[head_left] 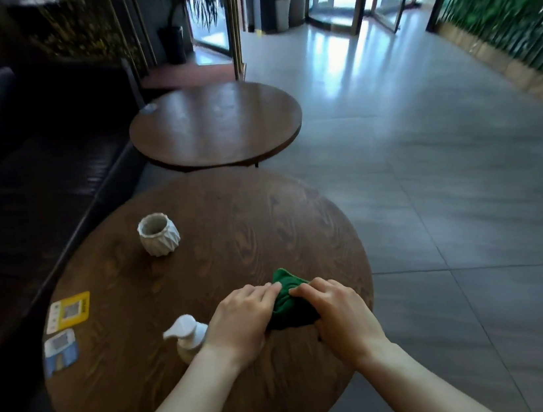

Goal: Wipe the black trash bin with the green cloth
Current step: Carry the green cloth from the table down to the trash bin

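A crumpled green cloth (288, 302) lies on the near round wooden table (230, 218), toward its right edge. My left hand (240, 324) presses on the cloth's left side with fingers curled over it. My right hand (341, 314) grips the cloth's right side. Both hands hold the cloth against the tabletop. No black trash bin is in view near the table; a dark tall bin-like object (266, 9) stands far back by the doors, too blurred to identify.
On the table stand a white faceted pot (158, 234), a white pump bottle (187, 336) beside my left wrist, and two QR cards (68, 312). A second round table (215, 127) is beyond. A dark sofa (0, 179) runs along the left; grey tiled floor (452, 199) spreads to the right.
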The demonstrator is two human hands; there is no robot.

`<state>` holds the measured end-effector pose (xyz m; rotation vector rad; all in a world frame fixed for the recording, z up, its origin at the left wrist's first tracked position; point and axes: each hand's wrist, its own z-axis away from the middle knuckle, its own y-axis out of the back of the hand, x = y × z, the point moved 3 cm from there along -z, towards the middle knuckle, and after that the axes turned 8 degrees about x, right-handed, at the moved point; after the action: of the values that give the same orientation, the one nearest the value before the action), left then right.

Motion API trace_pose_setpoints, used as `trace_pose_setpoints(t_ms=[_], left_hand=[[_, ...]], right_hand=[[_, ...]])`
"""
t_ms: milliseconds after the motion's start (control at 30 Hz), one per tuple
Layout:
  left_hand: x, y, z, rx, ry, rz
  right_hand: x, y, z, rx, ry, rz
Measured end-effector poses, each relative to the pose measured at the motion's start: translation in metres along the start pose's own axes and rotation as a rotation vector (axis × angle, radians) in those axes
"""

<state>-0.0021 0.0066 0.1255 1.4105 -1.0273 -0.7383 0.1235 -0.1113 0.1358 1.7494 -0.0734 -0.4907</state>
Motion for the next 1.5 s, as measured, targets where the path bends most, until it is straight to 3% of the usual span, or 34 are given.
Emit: trace_pose_setpoints(t_ms=[433,700,1133,1500], left_hand=[[0.035,0.229,0.029,0.286,-0.047,-0.061],[0.057,0.320,0.096,0.412,-0.055,-0.084],[0.095,0.380,0.211,0.498,0.030,-0.133],[0.191,0.346,0.304,0.448,0.113,-0.157]], right_hand=[[-0.100,0.209,0.017,0.282,0.063,0.059],[-0.175,0.292,0.066,0.375,0.097,0.095],[-0.242,0.337,0.149,0.423,0.242,0.066],[-0.220,0.325,0.273,0.362,0.307,0.014]])
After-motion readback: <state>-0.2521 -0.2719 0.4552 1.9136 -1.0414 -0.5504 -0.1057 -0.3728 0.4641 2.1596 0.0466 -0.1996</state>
